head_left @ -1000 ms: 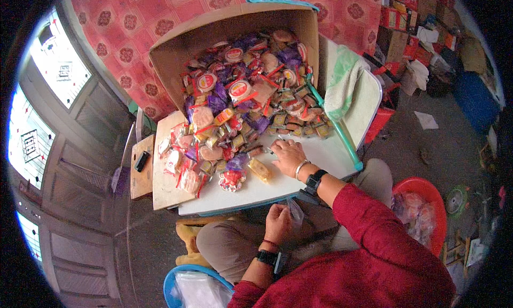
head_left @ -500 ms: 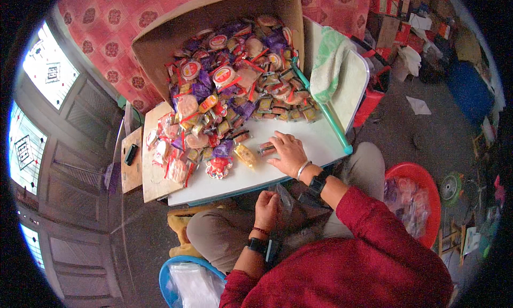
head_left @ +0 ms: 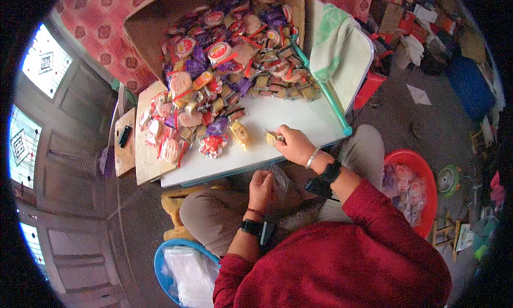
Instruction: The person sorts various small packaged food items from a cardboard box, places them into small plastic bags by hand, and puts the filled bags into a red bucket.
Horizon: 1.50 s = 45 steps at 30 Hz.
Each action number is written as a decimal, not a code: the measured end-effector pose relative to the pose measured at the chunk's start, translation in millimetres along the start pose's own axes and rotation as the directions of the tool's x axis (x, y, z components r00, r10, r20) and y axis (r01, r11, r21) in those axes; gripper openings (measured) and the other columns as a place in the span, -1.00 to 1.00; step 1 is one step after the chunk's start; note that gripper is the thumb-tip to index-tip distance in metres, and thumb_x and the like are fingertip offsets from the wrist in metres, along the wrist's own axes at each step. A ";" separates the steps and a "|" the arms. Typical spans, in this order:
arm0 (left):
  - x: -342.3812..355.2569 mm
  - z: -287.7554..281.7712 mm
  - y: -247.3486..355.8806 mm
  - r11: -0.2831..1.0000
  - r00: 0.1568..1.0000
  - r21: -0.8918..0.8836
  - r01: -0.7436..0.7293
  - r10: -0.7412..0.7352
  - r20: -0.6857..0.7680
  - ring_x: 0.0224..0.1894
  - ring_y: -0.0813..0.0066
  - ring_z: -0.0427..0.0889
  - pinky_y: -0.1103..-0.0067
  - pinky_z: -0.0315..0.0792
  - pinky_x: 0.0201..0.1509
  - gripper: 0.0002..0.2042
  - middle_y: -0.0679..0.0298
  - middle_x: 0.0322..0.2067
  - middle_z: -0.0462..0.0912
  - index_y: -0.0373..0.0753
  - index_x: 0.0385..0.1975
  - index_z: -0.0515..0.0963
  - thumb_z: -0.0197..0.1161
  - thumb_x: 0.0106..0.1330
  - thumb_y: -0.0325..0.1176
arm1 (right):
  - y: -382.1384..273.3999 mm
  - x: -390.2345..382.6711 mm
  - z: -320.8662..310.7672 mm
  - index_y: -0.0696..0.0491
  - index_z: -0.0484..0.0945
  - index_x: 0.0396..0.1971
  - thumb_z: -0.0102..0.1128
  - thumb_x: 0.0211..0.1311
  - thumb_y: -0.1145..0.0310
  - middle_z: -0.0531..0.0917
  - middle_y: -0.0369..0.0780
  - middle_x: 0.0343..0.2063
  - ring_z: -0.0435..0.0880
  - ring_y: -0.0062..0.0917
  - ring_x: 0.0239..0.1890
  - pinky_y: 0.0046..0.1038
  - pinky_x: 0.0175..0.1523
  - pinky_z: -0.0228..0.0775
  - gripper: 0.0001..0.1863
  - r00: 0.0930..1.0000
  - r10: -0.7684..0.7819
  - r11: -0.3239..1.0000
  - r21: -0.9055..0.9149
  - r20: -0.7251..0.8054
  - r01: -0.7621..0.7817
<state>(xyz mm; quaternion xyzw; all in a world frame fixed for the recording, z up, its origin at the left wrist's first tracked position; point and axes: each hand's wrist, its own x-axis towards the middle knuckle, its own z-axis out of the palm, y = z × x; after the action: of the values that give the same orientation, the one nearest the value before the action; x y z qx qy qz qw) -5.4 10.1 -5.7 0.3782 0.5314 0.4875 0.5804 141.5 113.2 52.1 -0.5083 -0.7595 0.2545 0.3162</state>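
Observation:
My right hand (head_left: 295, 144) is closed on a small wrapped snack (head_left: 272, 137), which juts out past its fingertips just over the front of the white table (head_left: 214, 164). Lower down, by the table edge above my lap, my left hand (head_left: 261, 191) pinches a clear plastic bag (head_left: 281, 176). A yellow wrapped cake (head_left: 240, 134) lies on the table to the left of my right hand. Beside it is a red-and-white flower-shaped packet (head_left: 213, 146). Behind these spreads a large pile of wrapped snacks (head_left: 224, 67), spilling from a cardboard box (head_left: 147, 33) tipped on its side.
A green tube (head_left: 328, 99) and a green-and-white towel (head_left: 328, 46) border the table's right side. A red basin (head_left: 433, 174) of filled bags stands at right. At lower left, a blue tub (head_left: 163, 265) holds clear bags (head_left: 189, 276). A black object (head_left: 124, 136) sits on a board.
My right hand has picked the small wrapped snack up off the table and drawn it back slightly toward me. My left hand still holds the bag. The whole view has shifted a little.

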 end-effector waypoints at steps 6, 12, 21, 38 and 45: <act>-3.7 3.0 0.1 1.000 1.000 -0.012 0.002 -0.002 -0.004 -0.75 0.63 0.34 0.68 0.23 -0.77 -0.89 0.37 -0.69 0.40 -0.23 -0.39 0.36 0.05 0.28 -0.33 | 13.3 -43.9 -11.9 0.16 0.42 -0.37 0.13 0.06 0.33 0.57 -0.03 -0.49 0.57 -0.29 -0.43 -0.35 -0.32 0.38 -0.78 0.919 0.126 0.989 0.022 0.373 -0.145; 1.6 -0.7 -8.3 1.000 1.000 0.017 -0.022 0.022 0.006 -0.73 0.65 0.35 0.70 0.23 -0.72 -0.90 0.37 -0.69 0.39 -0.22 -0.38 0.37 0.05 0.28 -0.35 | 34.8 -58.3 14.9 0.18 0.47 -0.35 0.07 0.08 0.34 0.58 -0.04 -0.45 0.57 -0.28 -0.40 -0.36 -0.27 0.38 -0.79 0.801 0.185 0.980 -0.049 0.569 -0.192; 1.0 -0.3 -12.0 0.994 0.992 -0.074 -0.080 0.087 0.087 -0.65 0.71 0.32 0.73 0.22 -0.63 -0.92 0.41 -0.67 0.39 -0.23 -0.41 0.38 0.06 0.28 -0.39 | 3.8 -62.0 11.9 0.15 0.48 -0.56 0.17 -0.08 0.33 0.56 -0.04 -0.58 0.57 -0.19 -0.45 -0.27 -0.33 0.37 -0.82 0.947 -0.045 0.998 0.066 0.318 0.026; 3.2 -0.3 -9.9 0.986 0.996 -0.152 0.071 -0.062 0.062 -0.78 0.66 0.29 0.70 0.18 -0.79 -0.92 0.39 -0.71 0.36 -0.21 -0.41 0.33 0.03 0.30 -0.40 | 65.9 53.2 -37.6 0.05 0.25 0.09 0.14 0.06 0.15 0.23 -0.04 0.15 0.29 -0.14 0.13 -0.12 0.10 0.19 -0.41 0.958 0.141 0.805 -0.534 -0.250 -0.258; -4.3 0.5 6.6 0.995 0.995 -0.050 0.087 -0.084 0.058 -0.63 0.67 0.40 0.70 0.29 -0.61 -0.92 0.38 -0.63 0.44 -0.22 -0.42 0.37 0.07 0.28 -0.40 | 64.6 29.0 -33.5 0.10 0.41 -0.22 0.16 0.01 0.24 0.45 -0.08 -0.15 0.42 -0.16 -0.14 -0.14 -0.09 0.27 -0.65 0.989 0.067 0.807 -0.576 -0.129 -0.130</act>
<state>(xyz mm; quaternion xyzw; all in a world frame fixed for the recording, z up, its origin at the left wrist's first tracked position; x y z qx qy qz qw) -5.8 7.6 1.8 0.3532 0.5176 0.4653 0.6251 197.5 165.3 35.3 -0.6319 -0.7561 -0.0008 0.1702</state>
